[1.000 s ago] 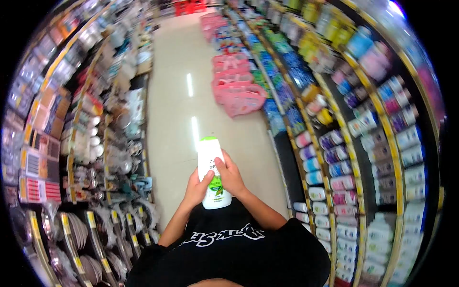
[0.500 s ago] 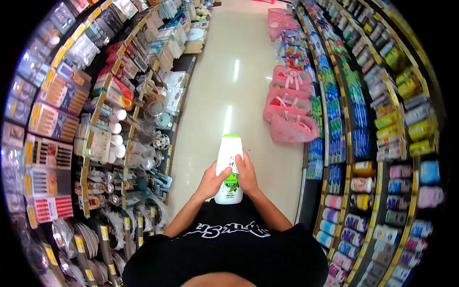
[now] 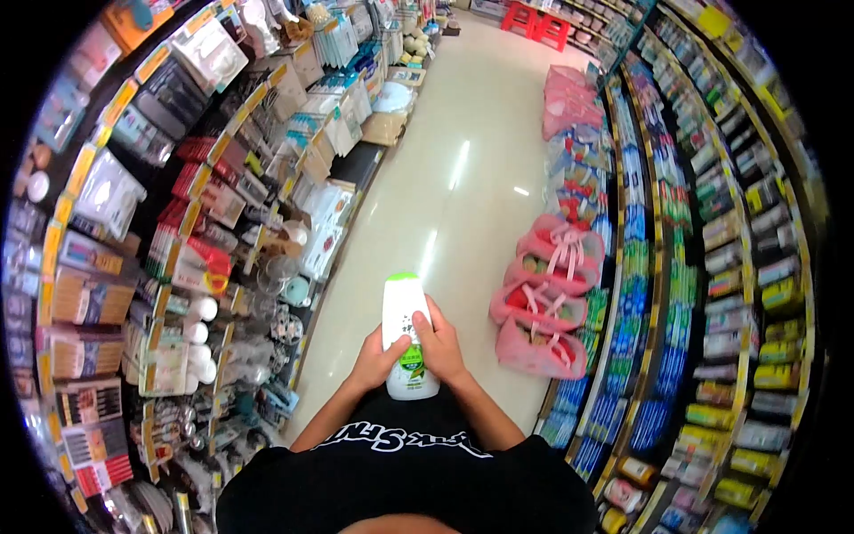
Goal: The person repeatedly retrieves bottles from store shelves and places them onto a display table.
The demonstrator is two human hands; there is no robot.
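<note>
The left hand (image 3: 378,361) and right hand (image 3: 442,345) clasp the bottle (image 3: 402,307) between them; its long axis runs away from the shirt (image 3: 409,485), cap (image 3: 403,277) outermost.

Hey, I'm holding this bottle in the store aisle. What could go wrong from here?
Two possible risks. The white bottle is held up only by your left hand and right hand, so if your grip loosened, it might drop, perhaps onto the hard-looking, shiny floor. Also, the pink bags jut into the aisle from the right-hand shelves, so you might bump them if you walk ahead close to that side.
</note>
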